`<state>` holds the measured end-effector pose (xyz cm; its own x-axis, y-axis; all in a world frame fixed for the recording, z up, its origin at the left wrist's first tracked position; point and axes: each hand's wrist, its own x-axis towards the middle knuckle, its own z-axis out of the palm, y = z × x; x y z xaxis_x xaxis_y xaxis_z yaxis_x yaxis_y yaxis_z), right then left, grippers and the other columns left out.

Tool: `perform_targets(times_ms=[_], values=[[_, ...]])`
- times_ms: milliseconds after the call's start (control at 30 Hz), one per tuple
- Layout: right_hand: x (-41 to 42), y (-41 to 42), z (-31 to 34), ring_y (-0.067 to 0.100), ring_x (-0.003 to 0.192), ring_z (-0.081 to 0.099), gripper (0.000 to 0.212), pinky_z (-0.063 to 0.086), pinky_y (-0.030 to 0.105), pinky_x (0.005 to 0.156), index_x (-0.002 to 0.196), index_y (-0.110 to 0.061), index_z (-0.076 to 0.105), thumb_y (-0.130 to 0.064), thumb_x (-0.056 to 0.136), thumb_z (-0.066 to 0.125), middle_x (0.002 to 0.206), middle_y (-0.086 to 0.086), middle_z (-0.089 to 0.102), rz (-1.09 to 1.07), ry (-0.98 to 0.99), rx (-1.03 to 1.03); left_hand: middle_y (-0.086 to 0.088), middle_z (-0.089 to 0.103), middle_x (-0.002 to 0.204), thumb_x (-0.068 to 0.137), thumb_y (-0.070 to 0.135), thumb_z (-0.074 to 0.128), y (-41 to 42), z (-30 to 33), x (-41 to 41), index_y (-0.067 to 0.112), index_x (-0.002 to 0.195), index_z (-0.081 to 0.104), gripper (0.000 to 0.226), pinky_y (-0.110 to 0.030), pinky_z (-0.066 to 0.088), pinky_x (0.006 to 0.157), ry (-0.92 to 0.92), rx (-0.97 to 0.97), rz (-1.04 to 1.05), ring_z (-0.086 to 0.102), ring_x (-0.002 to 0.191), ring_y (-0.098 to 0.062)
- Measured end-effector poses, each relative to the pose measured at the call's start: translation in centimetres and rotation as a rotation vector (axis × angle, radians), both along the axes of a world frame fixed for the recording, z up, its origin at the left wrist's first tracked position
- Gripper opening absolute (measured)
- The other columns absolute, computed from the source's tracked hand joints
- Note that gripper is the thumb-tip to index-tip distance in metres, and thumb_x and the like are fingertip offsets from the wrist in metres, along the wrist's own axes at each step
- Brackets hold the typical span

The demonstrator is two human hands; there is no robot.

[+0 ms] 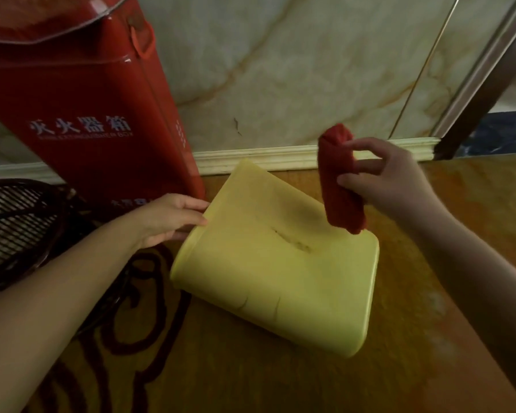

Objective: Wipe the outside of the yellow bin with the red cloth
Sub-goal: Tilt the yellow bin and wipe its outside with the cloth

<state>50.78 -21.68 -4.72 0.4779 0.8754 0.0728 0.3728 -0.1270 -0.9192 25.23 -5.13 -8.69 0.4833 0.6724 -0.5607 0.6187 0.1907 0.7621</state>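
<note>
The yellow bin (268,263) lies on its side on the floor, one broad flat face turned up, with a dark streak and a few scratches on it. My left hand (167,219) rests its fingers on the bin's left edge, close to the rim. My right hand (390,177) holds the red cloth (340,186) bunched between thumb and fingers. The cloth hangs just above the bin's upper right part, its lower end close to the yellow surface.
A tall red fire extinguisher box (96,93) stands at the left against the marble wall (295,64). A dark woven basket (21,216) sits at the far left. The floor (251,383) is orange with dark swirls. A metal door frame (483,76) rises at the right.
</note>
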Motion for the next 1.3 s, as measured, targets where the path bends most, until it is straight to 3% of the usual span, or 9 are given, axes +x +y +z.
perform_targets(times_ms=[100,200,300,400,500,767,1000,1133,1300], values=[[-3.5,1.8,-1.2,0.006,0.097,0.062,0.045,0.051,0.027,0.083,0.119,-0.036,0.057,-0.027,0.077,0.069,0.106,-0.010,0.065,0.164,-0.271,-0.055,-0.002,0.071,0.097,0.082,0.001,0.056,0.0,-0.3,-0.3,0.019,0.111,0.060,0.035,-0.020,0.052,0.062,-0.011,0.000,0.019,0.067,0.082,-0.009],[-2.4,2.4,-1.5,0.015,0.110,0.060,0.036,0.047,0.037,0.093,0.120,-0.030,0.058,-0.038,0.085,0.057,0.115,-0.003,0.067,-0.047,-0.401,0.099,0.000,0.071,0.091,0.082,-0.001,0.054,0.2,-1.1,-1.2,0.019,0.112,0.059,0.036,-0.020,0.052,0.062,0.007,0.008,0.048,0.066,0.078,-0.010],[-1.4,2.6,-2.8,0.024,0.140,0.027,0.049,0.024,0.047,0.112,0.136,-0.030,0.041,-0.047,0.091,0.037,0.147,0.004,0.042,-0.165,-0.607,0.153,0.003,0.073,0.084,0.082,-0.002,0.054,0.1,-2.1,-2.1,0.016,0.112,0.061,0.036,-0.024,0.050,0.065,-0.023,-0.018,0.086,0.068,0.075,-0.008],[-4.2,4.6,-5.8,0.022,0.145,-0.006,0.059,-0.003,0.058,0.111,0.143,-0.041,0.020,-0.061,0.088,0.024,0.159,-0.001,0.009,-0.001,-0.739,0.048,0.003,0.073,0.087,0.083,0.000,0.053,0.1,-2.2,-2.2,0.016,0.114,0.060,0.035,-0.025,0.050,0.068,-0.035,-0.024,0.087,0.067,0.078,-0.008],[-7.3,7.7,-9.3,0.023,0.143,-0.020,0.067,-0.008,0.069,0.105,0.142,-0.048,0.006,-0.073,0.081,0.020,0.159,-0.003,-0.008,0.214,-0.802,-0.110,-0.002,0.071,0.098,0.084,0.001,0.052,-0.2,-1.9,-1.5,0.019,0.111,0.061,0.034,-0.023,0.052,0.069,-0.073,-0.036,0.086,0.067,0.085,-0.011],[-6.6,8.3,-13.3,0.020,0.145,-0.008,0.064,-0.005,0.072,0.103,0.137,-0.059,0.004,-0.079,0.077,0.015,0.159,-0.006,0.008,0.329,-0.888,-0.160,0.001,0.072,0.078,0.085,-0.002,0.051,-0.3,-2.2,-0.4,0.013,0.115,0.059,0.035,-0.018,0.054,0.058,-0.118,0.030,0.145,0.067,0.064,-0.005],[-2.0,1.1,-14.8,0.025,0.145,0.000,0.068,0.002,0.066,0.109,0.138,-0.056,0.002,-0.079,0.075,0.006,0.159,-0.001,0.007,-0.077,-0.648,-0.499,-0.014,0.066,0.112,0.086,0.000,0.052,-0.5,-2.1,-0.1,0.009,0.126,0.051,0.041,-0.024,0.055,0.068,-0.059,-0.023,0.189,0.065,0.083,-0.016],[-8.4,-0.5,-14.3,0.025,0.144,-0.014,0.057,-0.004,0.066,0.108,0.131,-0.060,-0.019,-0.073,0.079,0.001,0.159,-0.003,-0.003,0.032,-0.692,-0.423,-0.015,0.066,0.113,0.086,0.000,0.051,-0.8,-1.7,0.1,0.008,0.127,0.050,0.042,-0.027,0.055,0.072,-0.056,-0.017,0.159,0.065,0.090,-0.021],[-10.3,4.9,-12.1,0.021,0.145,-0.007,0.060,-0.006,0.066,0.105,0.136,-0.060,0.000,-0.075,0.079,0.014,0.159,-0.008,0.006,0.258,-0.744,-0.177,-0.014,0.067,0.104,0.087,-0.001,0.047,-0.5,-0.6,1.6,0.006,0.125,0.053,0.039,-0.021,0.055,0.061,-0.152,-0.015,0.115,0.064,0.075,-0.014]])
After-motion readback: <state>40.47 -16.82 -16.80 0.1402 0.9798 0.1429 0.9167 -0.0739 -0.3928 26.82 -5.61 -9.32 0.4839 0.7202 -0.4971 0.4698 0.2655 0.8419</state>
